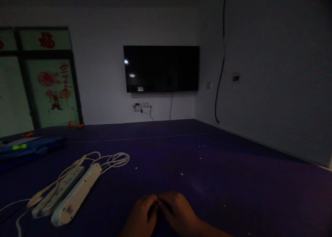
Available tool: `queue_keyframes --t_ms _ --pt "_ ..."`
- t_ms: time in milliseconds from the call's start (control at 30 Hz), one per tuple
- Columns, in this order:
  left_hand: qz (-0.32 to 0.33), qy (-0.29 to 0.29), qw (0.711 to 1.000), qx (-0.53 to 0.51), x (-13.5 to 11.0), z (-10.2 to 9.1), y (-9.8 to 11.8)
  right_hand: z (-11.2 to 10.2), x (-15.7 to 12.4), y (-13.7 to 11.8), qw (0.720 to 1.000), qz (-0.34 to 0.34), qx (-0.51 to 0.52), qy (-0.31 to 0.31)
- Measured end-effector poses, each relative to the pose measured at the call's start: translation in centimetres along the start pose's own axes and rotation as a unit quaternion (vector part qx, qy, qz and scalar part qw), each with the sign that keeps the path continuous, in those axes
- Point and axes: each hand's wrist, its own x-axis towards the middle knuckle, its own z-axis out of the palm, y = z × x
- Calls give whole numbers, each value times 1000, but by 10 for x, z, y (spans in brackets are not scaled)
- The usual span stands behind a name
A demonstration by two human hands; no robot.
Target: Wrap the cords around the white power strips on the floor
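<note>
At the bottom middle of the head view, my left hand (141, 214) and my right hand (178, 211) meet over the dark purple surface (233, 181). Fingers of both are bent and pinched together, thumbs and fingertips touching in the middle. Whatever may be between the fingertips is too dark and small to make out. To the left of my hands lie two white power strips, one resting on its side (77, 195) and one with its sockets up (61, 190). Their white cords (116, 160) are looped behind them.
Blue folded cloth (44, 145) with a yellow-green patch lies at the far left. Small orange things (77, 125) sit by the glass door (52, 92). A television (162, 69) hangs on the back wall, and a black cable (220, 78) dangles down the right wall. White scraps (182, 174) dot the surface.
</note>
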Motion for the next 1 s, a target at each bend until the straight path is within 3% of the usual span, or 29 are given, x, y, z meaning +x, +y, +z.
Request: queue_keyframes --t_ms 200,400,1000 --pt "2 -34 999 -1 0 2 -5 0 0 0 1000 -4 -4 6" --pt "11 4 1000 4 -1 3 -7 0 0 0 1000 -7 0 -3" --pt "10 -21 999 -30 3 0 -1 1 -1 3 1000 3 -8 -3"
